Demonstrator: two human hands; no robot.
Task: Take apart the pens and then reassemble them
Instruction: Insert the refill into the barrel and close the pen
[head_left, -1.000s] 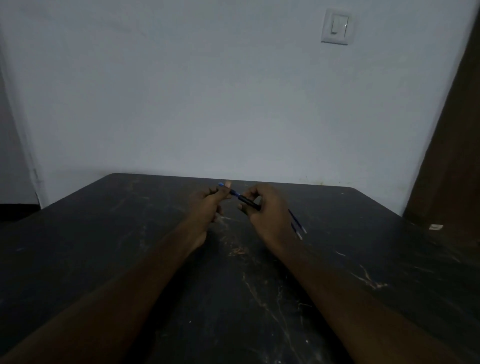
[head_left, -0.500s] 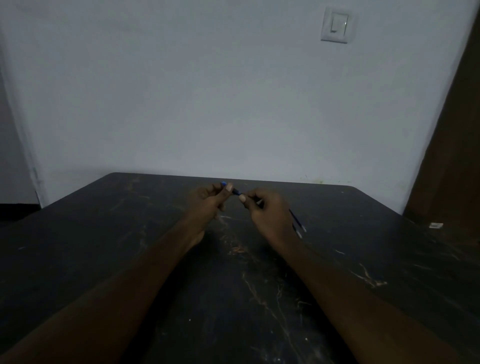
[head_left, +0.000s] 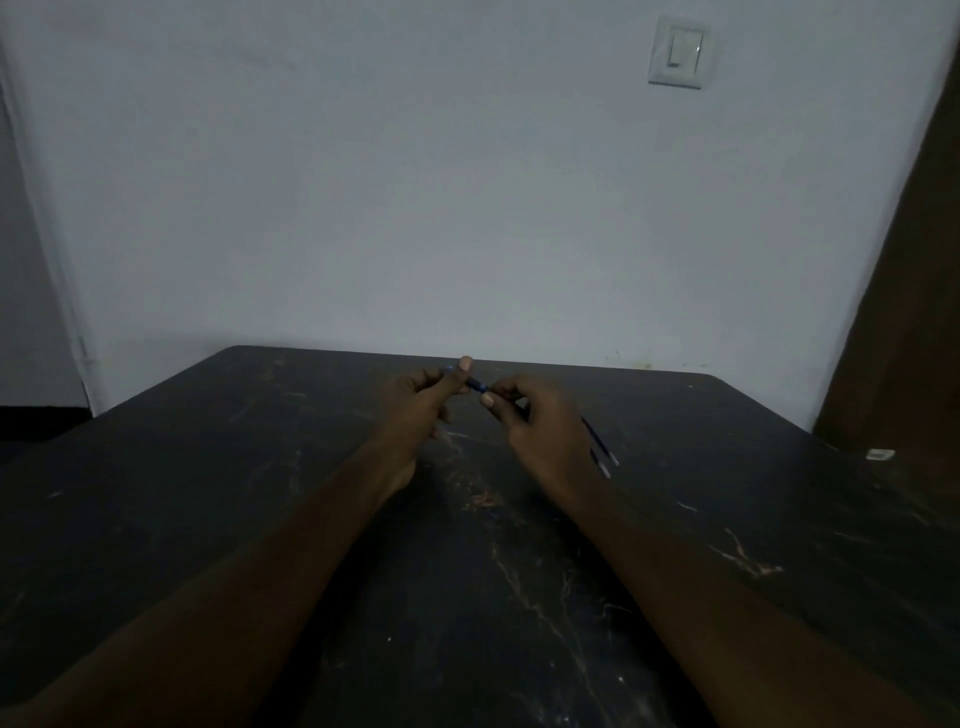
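A dark pen with blue ends (head_left: 475, 385) is held between both hands above the far middle of the table. My left hand (head_left: 421, 410) pinches its left end between thumb and fingers. My right hand (head_left: 540, 431) grips the other end, and most of the pen is hidden inside the two hands. Two thin dark refills with pale tips (head_left: 602, 449) lie on the table just right of my right hand.
The black scratched table (head_left: 467, 597) runs to a pale wall. A small white object (head_left: 880, 454) lies at the table's right edge. A light switch (head_left: 678, 52) is on the wall, and a brown door (head_left: 914, 312) stands at the right.
Both hands have closed in toward each other, so less of the pen shows between them. The refills on the table have not moved.
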